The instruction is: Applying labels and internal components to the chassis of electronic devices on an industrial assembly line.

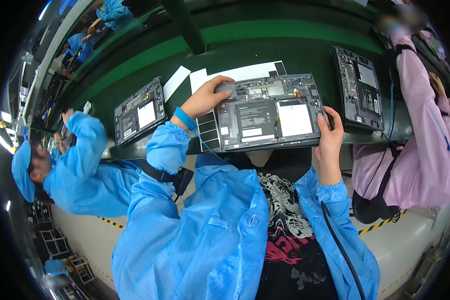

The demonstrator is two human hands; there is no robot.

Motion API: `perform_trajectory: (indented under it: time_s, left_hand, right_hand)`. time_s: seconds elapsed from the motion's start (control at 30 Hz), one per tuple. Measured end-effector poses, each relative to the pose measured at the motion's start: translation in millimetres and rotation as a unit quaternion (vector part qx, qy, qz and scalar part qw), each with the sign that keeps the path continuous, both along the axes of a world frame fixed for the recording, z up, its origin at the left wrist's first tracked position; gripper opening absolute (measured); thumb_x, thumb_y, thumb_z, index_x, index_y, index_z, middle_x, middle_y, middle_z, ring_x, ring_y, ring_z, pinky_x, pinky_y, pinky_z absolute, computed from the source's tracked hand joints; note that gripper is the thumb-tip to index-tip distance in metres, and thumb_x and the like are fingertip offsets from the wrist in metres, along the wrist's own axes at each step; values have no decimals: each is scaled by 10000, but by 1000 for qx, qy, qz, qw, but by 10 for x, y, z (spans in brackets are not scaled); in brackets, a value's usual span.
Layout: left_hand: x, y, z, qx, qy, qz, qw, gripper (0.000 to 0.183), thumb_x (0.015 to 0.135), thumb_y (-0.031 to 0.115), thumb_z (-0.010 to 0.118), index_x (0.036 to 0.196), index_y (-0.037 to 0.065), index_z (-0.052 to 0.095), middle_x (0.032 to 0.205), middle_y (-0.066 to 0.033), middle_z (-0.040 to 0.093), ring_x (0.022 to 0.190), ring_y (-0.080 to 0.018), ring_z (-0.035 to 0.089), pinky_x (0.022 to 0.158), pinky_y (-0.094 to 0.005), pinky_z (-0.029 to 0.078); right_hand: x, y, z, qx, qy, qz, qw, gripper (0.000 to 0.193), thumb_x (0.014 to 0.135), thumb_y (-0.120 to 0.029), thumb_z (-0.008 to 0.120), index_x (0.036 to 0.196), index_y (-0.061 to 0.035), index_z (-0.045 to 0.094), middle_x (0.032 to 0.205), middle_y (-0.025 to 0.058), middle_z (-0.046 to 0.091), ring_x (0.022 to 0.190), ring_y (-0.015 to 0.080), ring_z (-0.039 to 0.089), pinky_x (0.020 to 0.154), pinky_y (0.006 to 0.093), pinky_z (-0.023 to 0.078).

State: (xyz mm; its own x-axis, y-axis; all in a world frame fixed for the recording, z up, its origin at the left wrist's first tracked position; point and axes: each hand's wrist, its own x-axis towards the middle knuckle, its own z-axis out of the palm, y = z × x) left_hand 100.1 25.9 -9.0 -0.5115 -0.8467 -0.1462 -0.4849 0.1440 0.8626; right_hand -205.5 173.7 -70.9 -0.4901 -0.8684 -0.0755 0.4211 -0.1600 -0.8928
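Note:
An opened laptop (259, 122), its grey casing showing a circuit board, a black battery and a white panel, is held slightly tilted over the bench edge. Around its upper left corner my left hand (205, 101) is closed, thumb on top. My right hand (330, 131) grips the opposite side, thumb along the edge. A thin dark stick-like thing (328, 106) shows beside the right fingers; whether they hold it, I cannot tell. My left wrist wears a blue strap (185, 119) with a cord.
The green bench (235, 52) carries a second opened laptop (141, 112) at left and a third (361, 90) at right. Beneath mine lies a white sheet with dark rectangles (208, 131). Co-workers in a blue coat (92, 175) and a pink coat (410, 145) sit close on either side.

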Motion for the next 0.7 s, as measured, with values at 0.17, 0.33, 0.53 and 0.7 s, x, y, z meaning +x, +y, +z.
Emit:
perform_trajectory:
  time_s: [0.17, 0.33, 0.53, 0.7]
  left_hand:
    - [-179, -465, 385, -245, -212, -47, 945, 425, 869, 284, 636, 1172, -12, 608, 1157, -226, 628, 1107, -366, 586, 957, -409, 464]
    - [-758, -1047, 20, -289, -330, -100, 893, 555, 790, 375, 731, 1164, -17, 614, 1148, -219, 634, 1034, -345, 625, 895, -373, 498]
    - [-992, -1282, -93, -165, -347, -126, 915, 479, 686, 371, 803, 931, -26, 691, 900, -192, 698, 860, -336, 670, 793, -378, 524]
    - [-980, -1230, 338, -265, -198, -66, 941, 316, 760, 253, 734, 946, 0, 699, 844, -167, 700, 786, -289, 678, 723, -386, 524]
  right_hand:
    - [18, 42, -112, 6, 99, -44, 994, 212, 909, 1, 595, 1120, -2, 572, 1021, 83, 636, 911, 111, 578, 817, 234, 459]
    - [97, 64, -77, 34, 312, -95, 945, 156, 912, -24, 583, 1067, -9, 598, 980, 60, 627, 908, 119, 561, 819, 246, 437]
    - [77, 49, 33, 65, 318, -60, 944, 136, 912, -54, 582, 1038, -12, 616, 948, 43, 615, 907, 117, 541, 821, 250, 424]
    - [39, 63, -28, 49, 312, -64, 946, 120, 920, -70, 581, 1018, -14, 621, 926, 34, 613, 889, 109, 537, 810, 239, 420]
